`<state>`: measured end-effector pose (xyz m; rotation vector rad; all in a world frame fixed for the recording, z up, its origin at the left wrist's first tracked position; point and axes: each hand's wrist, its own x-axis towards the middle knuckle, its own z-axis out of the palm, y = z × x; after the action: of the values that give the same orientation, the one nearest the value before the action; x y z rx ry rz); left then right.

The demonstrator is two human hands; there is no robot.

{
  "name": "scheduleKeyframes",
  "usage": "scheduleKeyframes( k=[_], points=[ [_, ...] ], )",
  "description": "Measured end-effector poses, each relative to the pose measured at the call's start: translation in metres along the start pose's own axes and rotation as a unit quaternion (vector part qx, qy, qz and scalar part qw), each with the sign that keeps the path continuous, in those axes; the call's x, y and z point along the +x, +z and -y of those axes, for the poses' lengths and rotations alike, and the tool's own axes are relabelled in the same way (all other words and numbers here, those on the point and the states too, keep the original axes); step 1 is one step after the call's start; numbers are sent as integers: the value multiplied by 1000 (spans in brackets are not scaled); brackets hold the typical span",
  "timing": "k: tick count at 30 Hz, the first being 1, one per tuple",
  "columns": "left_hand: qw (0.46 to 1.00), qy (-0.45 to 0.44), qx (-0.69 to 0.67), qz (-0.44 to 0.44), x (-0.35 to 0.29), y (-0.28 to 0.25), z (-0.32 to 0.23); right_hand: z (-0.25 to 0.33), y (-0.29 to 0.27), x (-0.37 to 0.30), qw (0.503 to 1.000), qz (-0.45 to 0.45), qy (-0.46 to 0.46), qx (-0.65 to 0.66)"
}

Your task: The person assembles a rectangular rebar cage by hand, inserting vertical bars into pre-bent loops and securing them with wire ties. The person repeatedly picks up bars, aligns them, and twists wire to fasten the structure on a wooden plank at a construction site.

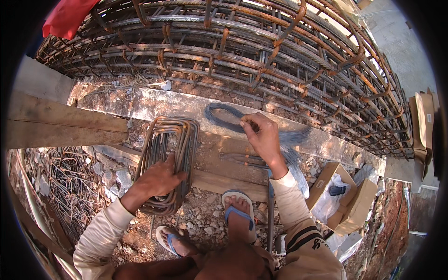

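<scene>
A stack of rusty rectangular rebar stirrups (192, 140) stands left of centre, on and beside a wooden plank. My left hand (158, 177) lies over it, index finger and thumb stretched apart; its other fingers are partly hidden. To the right, a looped bundle of thin grey tie wire (215, 116) rests on the concrete ledge, its loose ends fanned out rightward. Above the middle of this bundle is my right hand (262, 133), thumb and fingertips pinched together. What sits in the pinch is too small to make out. Long-handled pincers (238, 157) lie just below that hand.
A large rusty rebar cage (233, 42) spans the far side. At right sits an open cardboard box (357, 205) with plastic and a dark object inside. Loose bent steel pieces (77, 182) cover the left ground. A metal bar (270, 210) stands near my right foot. A timber beam (65, 123) juts in from left.
</scene>
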<state>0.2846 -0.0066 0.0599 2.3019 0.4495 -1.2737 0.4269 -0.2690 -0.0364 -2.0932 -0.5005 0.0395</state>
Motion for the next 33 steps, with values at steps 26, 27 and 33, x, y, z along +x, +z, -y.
scheduleKeyframes(
  k=[26,27,33],
  points=[
    [995,99,33,-6,-4,-4,-1,20,72,35,988,24,-91,-124],
    [997,76,11,-7,-1,-3,-1,26,68,31,984,20,-104,-142],
    [999,44,-7,-4,7,1,4,56,67,-73,945,292,-147,30]
  ],
)
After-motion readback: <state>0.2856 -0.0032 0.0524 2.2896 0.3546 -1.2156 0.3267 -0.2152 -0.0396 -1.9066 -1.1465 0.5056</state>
